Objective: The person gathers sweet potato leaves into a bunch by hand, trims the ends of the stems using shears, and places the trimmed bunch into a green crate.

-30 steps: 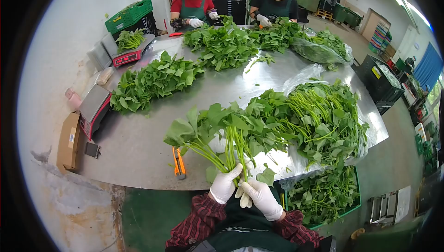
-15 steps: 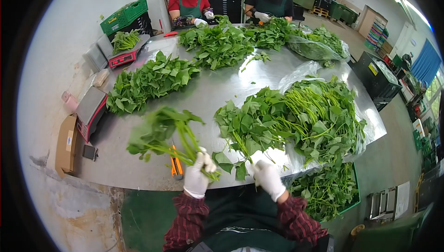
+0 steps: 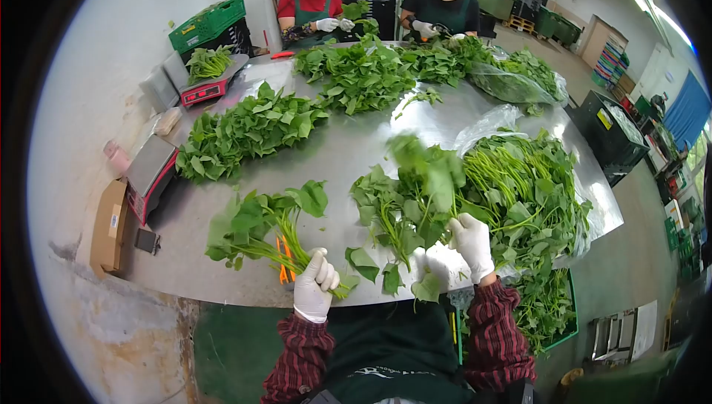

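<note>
My left hand (image 3: pixel 317 284), in a white glove, grips a bunch of leafy green stems (image 3: pixel 256 227) by its lower ends; the leaves lie low over the steel table (image 3: pixel 341 152), pointing left. My right hand (image 3: pixel 472 243), also gloved, is closed on some stems (image 3: pixel 429 174) it lifts out of the big loose pile of greens (image 3: pixel 512 189) at the right; their leaves are blurred. An orange-handled knife (image 3: pixel 284 265) lies on the table under the left bunch.
More heaps of greens (image 3: pixel 248 128) cover the table. Two other people in aprons (image 3: pixel 315 4) work at the far end. Scales (image 3: pixel 152 174) and a cardboard box (image 3: pixel 111 226) sit at the left edge. A green crate of greens (image 3: pixel 549 308) stands below right.
My left hand carried the bunch left and set it low over the table. My right hand let go of it, reached into the right pile and now lifts stems.
</note>
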The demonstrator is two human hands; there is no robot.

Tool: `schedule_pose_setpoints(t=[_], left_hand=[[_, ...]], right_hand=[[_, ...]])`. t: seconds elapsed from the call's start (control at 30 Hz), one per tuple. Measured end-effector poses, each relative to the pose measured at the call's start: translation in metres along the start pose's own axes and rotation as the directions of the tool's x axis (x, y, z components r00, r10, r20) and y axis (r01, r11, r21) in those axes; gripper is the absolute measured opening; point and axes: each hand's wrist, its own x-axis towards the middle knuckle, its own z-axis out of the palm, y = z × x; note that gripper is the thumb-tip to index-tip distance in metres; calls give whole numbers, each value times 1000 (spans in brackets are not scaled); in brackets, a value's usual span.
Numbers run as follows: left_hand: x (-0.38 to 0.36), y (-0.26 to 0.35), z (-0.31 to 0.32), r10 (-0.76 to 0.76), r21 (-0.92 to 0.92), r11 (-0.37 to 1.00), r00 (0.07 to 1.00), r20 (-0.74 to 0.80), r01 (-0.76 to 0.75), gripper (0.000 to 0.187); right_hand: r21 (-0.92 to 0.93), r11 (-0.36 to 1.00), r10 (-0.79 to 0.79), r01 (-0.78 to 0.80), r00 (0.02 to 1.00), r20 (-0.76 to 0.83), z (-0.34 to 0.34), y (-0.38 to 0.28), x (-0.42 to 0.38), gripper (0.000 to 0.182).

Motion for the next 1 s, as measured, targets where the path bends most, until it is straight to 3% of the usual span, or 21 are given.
schedule_pose_setpoints(t=[0.13, 0.17, 0.23, 0.27, 0.3, 0.33, 0.43, 0.57, 0.67, 0.7, 0.77, 0.8, 0.83, 0.9, 0.97, 1.0], left_hand=[[2, -7, 8, -23, -11, 1000, 1000, 21, 23, 14], [2, -9, 10, -32, 0, 999, 999, 13, 32, 14], [-1, -12, 9, -36, 11, 999, 999, -15, 36, 14], [0, -14, 8, -42, -2, 999, 998, -45, 42, 14], [3, -15, 8, -46, -15, 999, 997, -69, 45, 14], [3, -17, 8, -35, -26, 999, 996, -84, 33, 12], [3, -20, 17, -7, 6, 1000, 992, -126, 8, 11], [4, -29, 32, -29, 40, 999, 993, -116, 34, 11], [9, -34, 49, -5, 143, 990, 993, -116, 21, 14], [12, -35, 53, 4, 178, 984, 994, -105, 14, 15], [18, -36, 64, 19, 216, 976, 994, -106, 4, 16], [20, -35, 69, 34, 254, 967, 994, -106, -6, 18], [20, -35, 72, 31, 255, 967, 994, -105, -4, 18], [20, -33, 77, 30, 502, 864, 991, -131, 40, 20], [19, -34, 77, 0, 523, 851, 994, -105, 55, 21], [19, -36, 74, -16, 424, 904, 996, -90, 52, 18]], right_hand=[[9, 999, 45, -46, 998, 39, 10, -3, -1, 25], [134, 986, 90, -95, 995, 44, 10, -6, -8, 23], [-204, 938, -253, 280, 956, 145, 18, 24, -5, 25], [-200, 939, -252, 279, 956, 151, 20, 29, -9, 25], [6, 999, -37, 37, 981, 189, 20, 1, -19, 24], [194, 956, 164, -220, 949, 269, 21, -15, -24, 25], [106, 994, -9, -22, 960, 281, 31, -12, -27, 25], [150, 985, 32, -86, 944, 329, 33, -39, -38, 23], [-31, 989, -127, 143, 943, 309, 43, -25, -41, 22], [-32, 989, -127, 143, 942, 310, 44, -28, -44, 22], [-317, 858, -307, 404, 899, 313, 45, -36, -53, 20], [-373, 795, -367, 479, 868, 335, 48, -34, -56, 15], [-374, 796, -365, 477, 870, 333, 48, -34, -59, 15], [-396, 669, -528, 629, 777, 343, 48, -34, -64, 10], [-403, 635, -549, 659, 752, 365, 48, -30, -68, 9], [-376, 679, -560, 631, 776, 290, 50, -25, -69, 7]])
